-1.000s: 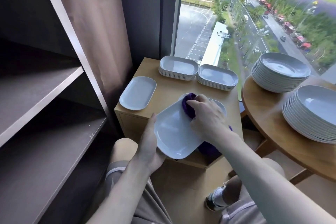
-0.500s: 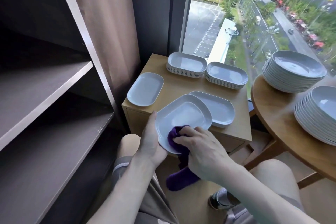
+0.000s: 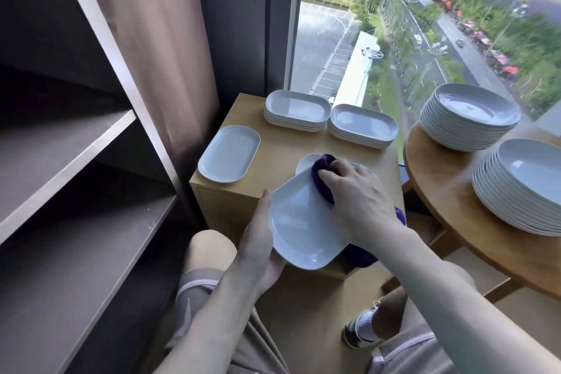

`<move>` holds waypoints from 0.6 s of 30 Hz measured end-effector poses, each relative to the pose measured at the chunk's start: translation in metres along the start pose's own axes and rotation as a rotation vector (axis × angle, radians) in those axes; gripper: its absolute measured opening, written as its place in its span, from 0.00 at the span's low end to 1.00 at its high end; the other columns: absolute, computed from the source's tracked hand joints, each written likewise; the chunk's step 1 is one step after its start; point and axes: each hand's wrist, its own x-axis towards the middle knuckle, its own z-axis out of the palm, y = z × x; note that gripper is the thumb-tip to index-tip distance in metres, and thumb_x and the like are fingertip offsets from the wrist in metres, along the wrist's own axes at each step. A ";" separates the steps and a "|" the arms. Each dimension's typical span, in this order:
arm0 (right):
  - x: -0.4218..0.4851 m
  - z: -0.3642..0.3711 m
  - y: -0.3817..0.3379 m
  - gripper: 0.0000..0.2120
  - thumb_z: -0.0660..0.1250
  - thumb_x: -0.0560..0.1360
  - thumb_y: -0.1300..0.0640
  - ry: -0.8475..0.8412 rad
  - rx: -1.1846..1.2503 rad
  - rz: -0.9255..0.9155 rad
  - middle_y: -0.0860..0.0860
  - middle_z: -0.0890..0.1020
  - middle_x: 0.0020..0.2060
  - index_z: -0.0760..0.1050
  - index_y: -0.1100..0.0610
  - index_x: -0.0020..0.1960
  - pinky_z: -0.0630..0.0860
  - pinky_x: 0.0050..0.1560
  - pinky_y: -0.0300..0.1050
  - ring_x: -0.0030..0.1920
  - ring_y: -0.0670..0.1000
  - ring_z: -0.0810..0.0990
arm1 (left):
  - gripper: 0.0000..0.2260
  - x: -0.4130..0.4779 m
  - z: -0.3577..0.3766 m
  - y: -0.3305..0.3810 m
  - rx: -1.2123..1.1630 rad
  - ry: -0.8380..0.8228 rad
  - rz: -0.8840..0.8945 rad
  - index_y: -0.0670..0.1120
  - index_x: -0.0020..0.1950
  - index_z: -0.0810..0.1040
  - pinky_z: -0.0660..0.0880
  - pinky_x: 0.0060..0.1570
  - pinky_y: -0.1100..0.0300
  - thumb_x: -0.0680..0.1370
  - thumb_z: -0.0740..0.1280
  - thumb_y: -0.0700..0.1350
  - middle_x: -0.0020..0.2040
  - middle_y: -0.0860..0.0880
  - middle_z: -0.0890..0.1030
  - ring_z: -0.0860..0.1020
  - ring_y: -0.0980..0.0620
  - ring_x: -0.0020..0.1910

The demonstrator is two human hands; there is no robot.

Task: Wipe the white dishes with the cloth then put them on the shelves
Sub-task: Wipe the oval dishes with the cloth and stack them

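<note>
- The dark grey shelves point(image 3: 76, 143) stand at the far left, and no dish shows on them yet.
- A single white oblong dish point(image 3: 229, 153) lies along the left edge of the pale wooden cabinet point(image 3: 282, 149).
- The left hand point(image 3: 258, 249) holds the white rounded-square dish point(image 3: 303, 222) tilted out past the cabinet's front edge. Its thumb is laid along the rim and its fingers are hidden underneath.
- That is a one-sided hold on glazed ware, so I'd judge a hard wipe could lever the dish out over the floor.
- The purple cloth point(image 3: 323, 179) is bunched on the dish's far corner, with a tail hanging below.
- The right hand point(image 3: 361, 200) curls its fingers over the cloth and presses down.
- Another white dish point(image 3: 304, 162) lies partly hidden just beyond that corner, and a dip could knock the two together.
- Two stacks of oblong dishes point(image 3: 362, 124) line the cabinet's back edge.
- Stacks of round white plates point(image 3: 528, 182) crowd the round wooden table point(image 3: 440, 191) on the right, where a swinging right elbow might catch them.
</note>
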 end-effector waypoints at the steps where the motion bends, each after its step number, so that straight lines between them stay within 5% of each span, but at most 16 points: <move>1: -0.003 0.001 -0.007 0.22 0.61 0.76 0.58 -0.005 0.003 -0.046 0.49 0.71 0.68 0.72 0.48 0.70 0.68 0.61 0.52 0.60 0.58 0.72 | 0.28 0.001 0.000 0.000 -0.012 0.011 -0.010 0.47 0.71 0.80 0.75 0.69 0.45 0.86 0.52 0.62 0.67 0.41 0.82 0.80 0.41 0.68; 5: -0.028 0.007 -0.050 0.24 0.53 0.74 0.53 -0.072 0.022 -0.288 0.47 0.73 0.63 0.71 0.47 0.69 0.69 0.54 0.53 0.54 0.56 0.71 | 0.28 -0.001 0.002 0.000 -0.151 0.063 -0.064 0.43 0.62 0.83 0.69 0.75 0.42 0.86 0.54 0.64 0.64 0.40 0.83 0.78 0.38 0.70; 7: -0.042 0.011 -0.067 0.28 0.50 0.70 0.53 -0.130 0.018 -0.352 0.45 0.73 0.61 0.71 0.47 0.68 0.68 0.53 0.53 0.54 0.56 0.70 | 0.30 0.000 -0.002 0.000 -0.234 0.085 -0.103 0.43 0.44 0.84 0.75 0.68 0.44 0.83 0.58 0.67 0.53 0.39 0.85 0.83 0.37 0.61; 9: -0.050 0.014 -0.069 0.26 0.58 0.70 0.57 -0.177 0.031 -0.363 0.44 0.72 0.61 0.70 0.46 0.68 0.68 0.55 0.52 0.54 0.55 0.69 | 0.34 0.000 -0.007 0.002 -0.253 0.110 -0.090 0.43 0.36 0.84 0.79 0.59 0.49 0.81 0.57 0.70 0.43 0.41 0.85 0.86 0.41 0.48; 12: -0.054 0.013 -0.056 0.24 0.63 0.70 0.58 -0.219 0.071 -0.333 0.43 0.72 0.59 0.73 0.45 0.64 0.68 0.54 0.51 0.53 0.54 0.69 | 0.36 0.002 -0.011 0.008 -0.266 0.114 -0.049 0.43 0.51 0.90 0.83 0.54 0.48 0.83 0.52 0.69 0.54 0.40 0.87 0.87 0.41 0.50; 15: -0.050 0.016 -0.039 0.21 0.63 0.70 0.58 -0.200 0.039 -0.267 0.43 0.73 0.58 0.76 0.45 0.61 0.67 0.53 0.50 0.52 0.53 0.68 | 0.33 0.004 -0.009 0.015 -0.226 0.122 0.020 0.44 0.70 0.80 0.78 0.64 0.43 0.84 0.50 0.67 0.65 0.38 0.83 0.82 0.39 0.64; 18: -0.033 0.018 -0.013 0.24 0.61 0.70 0.62 -0.131 0.006 -0.125 0.45 0.75 0.58 0.77 0.46 0.63 0.65 0.50 0.49 0.51 0.55 0.71 | 0.31 0.002 -0.008 0.015 -0.151 0.118 0.062 0.46 0.73 0.77 0.77 0.65 0.40 0.84 0.52 0.66 0.66 0.39 0.83 0.81 0.38 0.65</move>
